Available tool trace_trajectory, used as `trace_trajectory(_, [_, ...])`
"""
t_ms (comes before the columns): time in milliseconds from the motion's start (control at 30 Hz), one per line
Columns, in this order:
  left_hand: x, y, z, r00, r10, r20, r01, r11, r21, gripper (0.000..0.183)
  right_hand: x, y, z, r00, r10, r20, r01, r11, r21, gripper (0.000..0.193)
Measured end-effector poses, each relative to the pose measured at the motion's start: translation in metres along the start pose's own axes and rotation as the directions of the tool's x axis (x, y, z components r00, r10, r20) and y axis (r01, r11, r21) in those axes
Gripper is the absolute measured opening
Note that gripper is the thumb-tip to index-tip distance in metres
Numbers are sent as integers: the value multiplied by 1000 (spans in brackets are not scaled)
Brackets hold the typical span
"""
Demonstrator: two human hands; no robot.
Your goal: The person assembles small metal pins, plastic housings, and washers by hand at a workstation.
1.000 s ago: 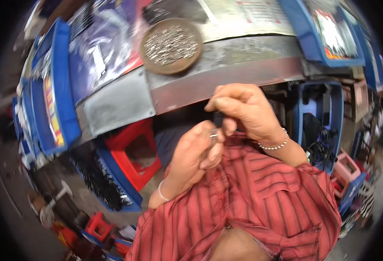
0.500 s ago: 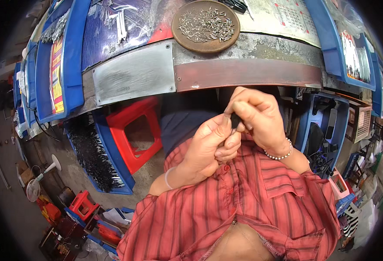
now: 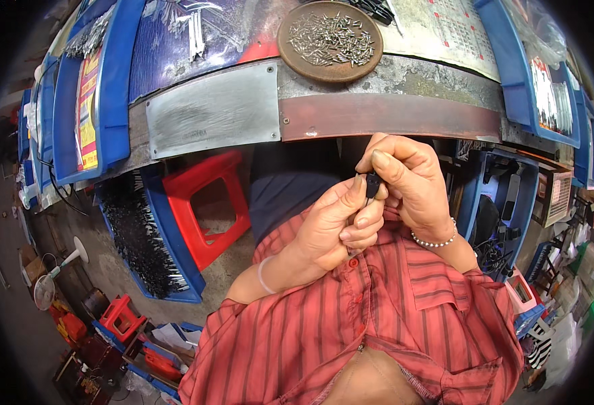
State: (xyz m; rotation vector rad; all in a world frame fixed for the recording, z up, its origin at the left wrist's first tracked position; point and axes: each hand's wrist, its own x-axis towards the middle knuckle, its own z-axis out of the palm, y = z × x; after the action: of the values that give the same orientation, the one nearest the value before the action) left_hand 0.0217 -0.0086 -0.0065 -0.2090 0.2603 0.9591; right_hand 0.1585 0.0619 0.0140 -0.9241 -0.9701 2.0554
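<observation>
Both hands meet in front of my chest, just off the bench edge. A small black piece (image 3: 372, 184) sits between their fingertips, and a thin pale shaft seems to run down from it into the left fingers. My left hand (image 3: 337, 219) is closed, thumb and forefinger pinching at the piece's lower left, the other fingers curled. From the upper right, my right hand (image 3: 410, 177) pinches the same piece with its thumb and bent forefinger. The fingers hide much of it. Beyond the hands, a round brown dish (image 3: 289, 61) on the bench holds many small silver metal pins.
The bench's front edge carries a metal plate (image 3: 216, 111) and a reddish strip (image 3: 391, 116). Blue bins stand at left (image 3: 115, 138) and right (image 3: 518, 91). Below are a red stool (image 3: 199, 179), a blue crate of black-ended rods (image 3: 175, 236) and another blue bin (image 3: 476, 179).
The black piece, mostly hidden before, now shows between the fingertips. My right fingers have shifted slightly and my thumb is raised more. The bench has shifted a little in view.
</observation>
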Motion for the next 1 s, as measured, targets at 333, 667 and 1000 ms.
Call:
trace_trajectory(333, [-2, -1, -4, 1000, -5, 9, 6, 995, -102, 31, 6, 2, 2, 996, 82, 29, -84, 993, 80, 16])
trace_trajectory(667, [0, 4, -2, 996, 37, 77, -26, 991, -132, 32, 14, -3, 10, 999, 31, 41, -33, 998, 54, 16])
trace_trajectory(1000, [-3, 25, 14, 990, 100, 95, -94, 993, -68, 30, 37, -24, 24, 986, 100, 137, -100, 995, -2, 17])
